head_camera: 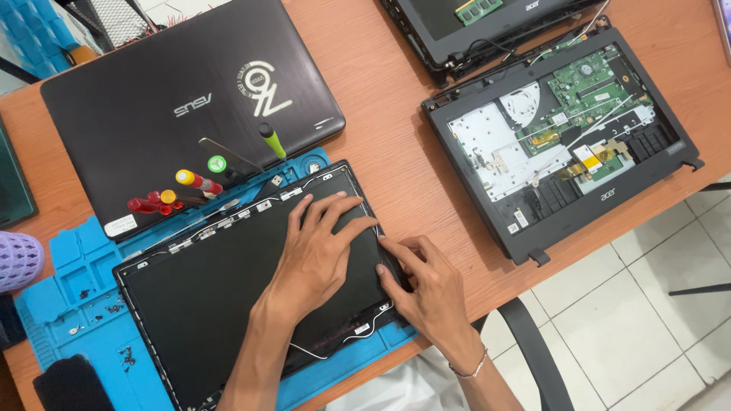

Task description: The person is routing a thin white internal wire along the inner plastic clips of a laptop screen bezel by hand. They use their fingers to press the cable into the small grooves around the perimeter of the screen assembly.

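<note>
A black laptop screen panel (205, 297) lies in its lid frame on a blue work mat (76, 304). My left hand (316, 251) rests flat on the panel's right part, fingers spread toward the upper right corner. My right hand (426, 285) pinches the panel's right edge with fingertips and thumb, just beside the left hand. Thin cables run along the frame's lower edge.
A closed dark laptop (152, 99) lies at the back left with several screwdrivers (183, 190) on it. An opened laptop base (563, 137) with green board sits at right. A purple cup (19, 259) stands at left. Small screws lie in the mat's trays.
</note>
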